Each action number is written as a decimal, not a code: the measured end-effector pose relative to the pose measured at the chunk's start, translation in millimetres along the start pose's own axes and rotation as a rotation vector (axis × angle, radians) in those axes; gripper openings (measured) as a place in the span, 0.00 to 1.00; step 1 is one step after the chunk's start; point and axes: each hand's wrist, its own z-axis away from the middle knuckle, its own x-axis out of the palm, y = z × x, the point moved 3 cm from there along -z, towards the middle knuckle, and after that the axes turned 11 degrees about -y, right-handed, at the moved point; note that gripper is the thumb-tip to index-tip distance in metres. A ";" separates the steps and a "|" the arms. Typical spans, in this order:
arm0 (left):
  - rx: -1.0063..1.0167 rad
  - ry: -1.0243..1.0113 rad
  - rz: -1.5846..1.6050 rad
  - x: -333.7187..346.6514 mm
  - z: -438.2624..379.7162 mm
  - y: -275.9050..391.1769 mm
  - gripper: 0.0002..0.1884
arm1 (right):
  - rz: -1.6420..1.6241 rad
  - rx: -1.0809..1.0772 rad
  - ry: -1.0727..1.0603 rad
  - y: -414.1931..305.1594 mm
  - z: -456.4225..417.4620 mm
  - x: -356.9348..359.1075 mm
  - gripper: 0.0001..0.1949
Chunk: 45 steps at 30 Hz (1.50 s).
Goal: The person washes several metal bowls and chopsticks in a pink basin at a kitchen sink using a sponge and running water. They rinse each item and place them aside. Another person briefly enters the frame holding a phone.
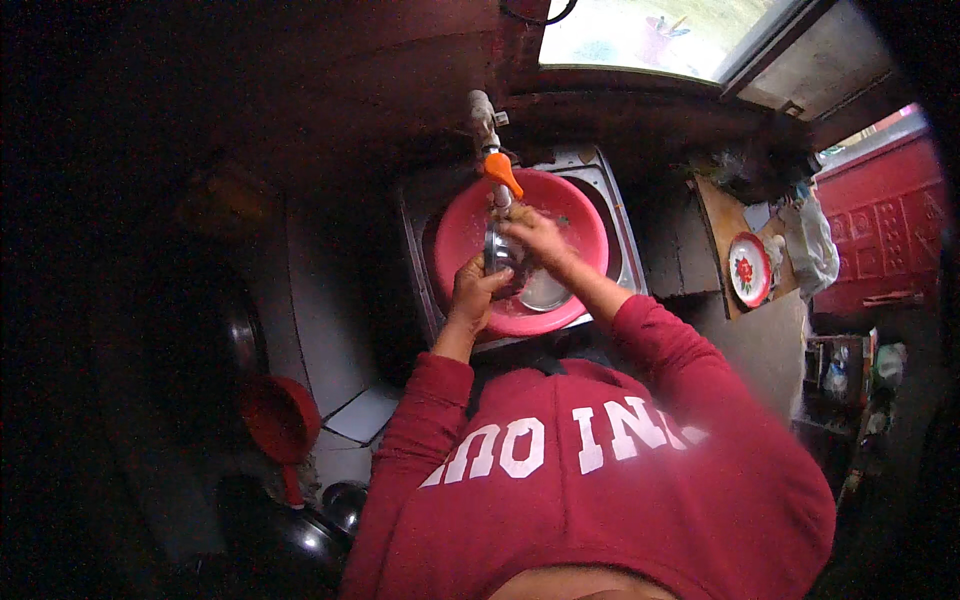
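In the head view my left hand (pixel 474 291) grips the rim of a shiny metal bowl (pixel 498 253), held tilted below the tap. My right hand (pixel 534 234) is at the bowl's upper side, just under the spout, its fingers bent; whether they hold anything is hidden. The tap (pixel 501 196) has an orange lever handle (pixel 502 174). Beneath both hands, a pink plastic basin (pixel 577 202) sits in a metal sink (pixel 626 251). Inside the basin lies a round metal dish (pixel 546 294), partly covered by my right forearm.
To the right, a red-rimmed plate with a flower pattern (pixel 748 270) rests on a wooden board (pixel 712 217), beside a pale plastic bag (pixel 814 247). A red pan-shaped vessel with a handle (pixel 279 420) and dark shiny cookware (pixel 311 540) are at lower left. Above the sink is a window (pixel 645 37).
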 end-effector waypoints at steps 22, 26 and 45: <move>0.191 0.191 0.914 -10.9 -13.6 -42.8 0.22 | -0.923 0.131 0.176 56.9 34.3 -34.8 0.18; 0.106 0.121 0.796 -8.8 -17.6 -39.5 0.23 | -1.062 0.118 -0.095 0.1 52.4 -19.0 0.23; -0.089 -0.160 0.641 -5.5 9.6 -51.6 0.42 | 0.357 0.235 -0.644 -33.8 66.3 10.4 0.13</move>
